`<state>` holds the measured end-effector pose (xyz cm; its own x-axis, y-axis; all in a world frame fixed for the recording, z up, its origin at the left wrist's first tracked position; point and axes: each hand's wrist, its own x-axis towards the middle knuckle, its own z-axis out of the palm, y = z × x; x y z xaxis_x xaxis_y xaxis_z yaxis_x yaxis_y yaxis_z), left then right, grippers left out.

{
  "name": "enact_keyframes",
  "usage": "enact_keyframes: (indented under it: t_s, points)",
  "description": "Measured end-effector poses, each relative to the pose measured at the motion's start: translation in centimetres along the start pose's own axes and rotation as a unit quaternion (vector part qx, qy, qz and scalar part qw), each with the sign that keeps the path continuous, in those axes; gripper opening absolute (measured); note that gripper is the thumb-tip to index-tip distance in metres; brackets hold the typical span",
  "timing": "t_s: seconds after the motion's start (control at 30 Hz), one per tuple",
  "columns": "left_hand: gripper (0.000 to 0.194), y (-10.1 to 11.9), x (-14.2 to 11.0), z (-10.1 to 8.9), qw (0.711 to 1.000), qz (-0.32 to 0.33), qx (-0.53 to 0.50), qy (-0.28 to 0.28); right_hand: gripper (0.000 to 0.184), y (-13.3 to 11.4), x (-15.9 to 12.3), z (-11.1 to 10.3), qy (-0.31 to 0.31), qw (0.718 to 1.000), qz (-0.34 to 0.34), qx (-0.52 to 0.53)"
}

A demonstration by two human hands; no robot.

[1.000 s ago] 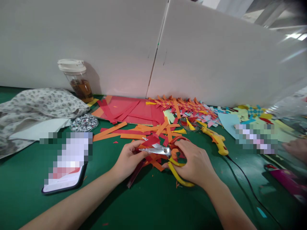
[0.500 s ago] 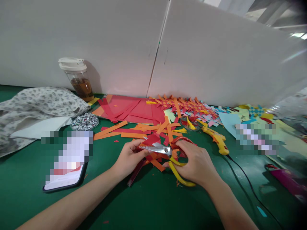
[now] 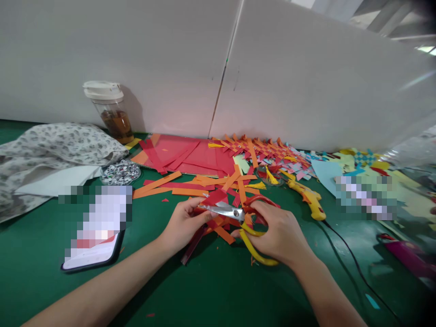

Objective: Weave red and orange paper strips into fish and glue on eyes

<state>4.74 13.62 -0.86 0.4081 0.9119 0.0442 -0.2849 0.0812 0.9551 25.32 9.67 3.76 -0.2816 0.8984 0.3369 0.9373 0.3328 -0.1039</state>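
Between thumb and fingers, my left hand [image 3: 184, 225] pinches a red paper strip [image 3: 216, 198], near the middle of the green table. My right hand [image 3: 277, 229] grips scissors [image 3: 229, 210] with silver blades and red and yellow handles. The blades point left and lie across the held paper, their tips close to my left fingertips; whether they touch the paper's edge I cannot tell. Beneath the scissors sit crossed orange strips [image 3: 225, 234], partly hidden by my hands. A dark red strip [image 3: 192, 247] sticks out below my left hand.
Loose orange strips [image 3: 190, 191] lie beyond my hands, before a red sheet [image 3: 204, 156]. Woven paper fish shapes [image 3: 262, 147] are piled near the wall. At right is a yellow glue gun [image 3: 308, 197] with its cord; at left, a phone [image 3: 91, 254], a dish of googly eyes [image 3: 120, 172] and a drink cup [image 3: 116, 120].
Hardly anything differs: the scissor blades appear slightly more closed over the red paper, and both hands stay in nearly the same place. At the far right edge a fingertip has appeared.
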Motion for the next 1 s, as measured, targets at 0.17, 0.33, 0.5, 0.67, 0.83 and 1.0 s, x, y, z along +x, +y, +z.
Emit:
enact_keyframes:
  t_s: [0.17,0.33,0.5,0.67,0.83,1.0]
  points:
    - [0.013,-0.01,-0.03,-0.01,1.000,-0.001,-0.010,-0.001,0.029,0.04,-0.05,-0.02,-0.009,1.000,-0.001,0.001]
    - [0.012,-0.22,-0.07,-0.06,1.000,-0.006,-0.017,-0.004,0.028,0.07,-0.09,0.01,0.007,1.000,-0.008,-0.017]
    - [0.013,-0.29,0.07,-0.07,1.000,-0.009,-0.012,-0.002,0.027,0.05,-0.15,-0.01,0.006,1.000,-0.006,-0.014]
    - [0.013,-0.30,0.08,-0.06,1.000,-0.006,-0.019,-0.005,0.027,0.08,-0.25,-0.08,0.006,1.000,-0.002,-0.004]
    - [0.012,-0.20,-0.01,-0.04,1.000,-0.006,-0.026,-0.005,0.025,0.11,-0.21,-0.03,0.009,1.000,-0.004,0.001]
    - [0.011,-0.06,0.05,-0.04,1.000,-0.005,-0.025,0.000,0.026,0.16,-0.22,0.14,0.030,0.999,-0.018,-0.011]
